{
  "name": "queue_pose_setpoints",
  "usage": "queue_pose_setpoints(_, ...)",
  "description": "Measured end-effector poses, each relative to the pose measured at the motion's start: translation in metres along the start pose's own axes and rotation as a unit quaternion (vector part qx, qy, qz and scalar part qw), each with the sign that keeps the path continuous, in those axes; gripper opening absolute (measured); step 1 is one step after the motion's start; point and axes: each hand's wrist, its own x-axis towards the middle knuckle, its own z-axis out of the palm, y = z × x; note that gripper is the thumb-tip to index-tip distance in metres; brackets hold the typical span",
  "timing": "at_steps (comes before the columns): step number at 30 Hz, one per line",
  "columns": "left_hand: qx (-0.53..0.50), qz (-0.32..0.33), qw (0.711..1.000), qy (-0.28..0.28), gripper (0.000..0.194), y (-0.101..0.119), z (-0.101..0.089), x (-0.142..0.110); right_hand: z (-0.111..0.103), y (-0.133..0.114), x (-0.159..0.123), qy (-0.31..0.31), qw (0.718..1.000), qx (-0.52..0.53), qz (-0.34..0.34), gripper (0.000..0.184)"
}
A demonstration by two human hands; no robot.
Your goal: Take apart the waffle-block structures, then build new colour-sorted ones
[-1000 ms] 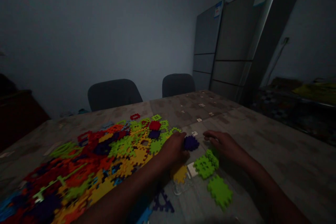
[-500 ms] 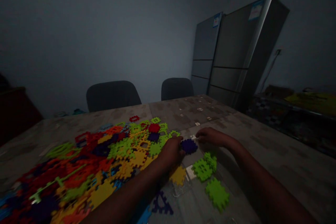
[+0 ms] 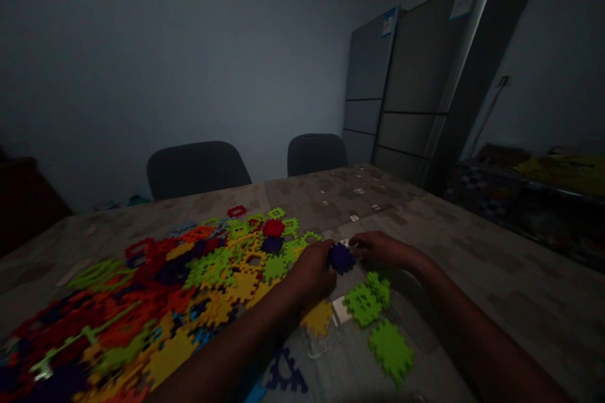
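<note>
A dark purple building piece with a toothed edge [image 3: 341,258] is held between my two hands, above the table. My left hand [image 3: 316,267] grips its left edge, fingers closed. At its right edge, the curled fingers of my right hand [image 3: 380,249] press on the piece. Close below lie joined bright green toothed pieces [image 3: 363,303] and a separate green square piece [image 3: 391,347]. A yellow toothed piece [image 3: 317,317] sits under my left wrist, and nearer to me is a purple triangular piece [image 3: 286,373].
A wide heap of red, orange, yellow, green and blue toothed pieces [image 3: 142,315] spreads over the left of the patterned table [image 3: 454,245]. A clear plastic item [image 3: 322,343] lies near the yellow piece. Two dark chairs [image 3: 198,169] stand behind, with refrigerators [image 3: 416,69] at the back right.
My right hand's fingers have come in against the right edge of the purple piece, which has turned and tilted slightly. The camera view has shifted a little.
</note>
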Motion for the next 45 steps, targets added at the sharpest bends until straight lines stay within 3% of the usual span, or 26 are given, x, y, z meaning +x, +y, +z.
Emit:
queue_pose_setpoints(3,-0.006,0.003,1.000,0.000,0.063,0.000,0.003,0.000,0.002,-0.003,0.000,0.005,1.000,-0.004,-0.001,0.029)
queue_pose_setpoints(9,0.002,-0.004,1.000,0.015,0.037,-0.005,0.014,0.010,0.006,-0.010,0.000,0.012,1.000,-0.021,0.000,0.034)
queue_pose_setpoints(20,0.026,-0.005,1.000,0.001,0.046,0.006,0.004,0.008,0.006,-0.012,0.000,0.011,0.999,-0.032,0.000,0.026)
queue_pose_setpoints(24,0.039,-0.006,0.999,0.018,0.039,0.014,0.004,0.006,0.008,-0.011,0.000,0.008,0.999,-0.035,-0.005,0.014)
queue_pose_setpoints(27,0.044,-0.004,0.998,0.035,0.035,0.016,0.004,0.005,0.009,-0.011,0.000,0.009,0.999,-0.037,-0.008,0.025)
queue_pose_setpoints(30,0.040,-0.001,0.998,0.044,0.036,0.010,0.007,0.007,0.009,-0.011,0.001,0.007,0.999,-0.041,-0.010,0.026)
queue_pose_setpoints(34,0.022,0.004,0.999,0.036,0.038,-0.005,0.011,0.010,0.010,-0.008,0.003,0.009,0.999,-0.050,-0.007,0.015)
queue_pose_setpoints(37,0.010,0.008,0.999,0.030,0.036,-0.013,0.013,0.010,0.012,-0.005,0.006,0.014,0.999,-0.052,-0.007,0.025)
queue_pose_setpoints(45,0.001,-0.005,0.999,0.038,0.034,-0.015,0.015,0.011,0.018,0.001,0.009,0.020,0.998,-0.059,-0.024,0.030)
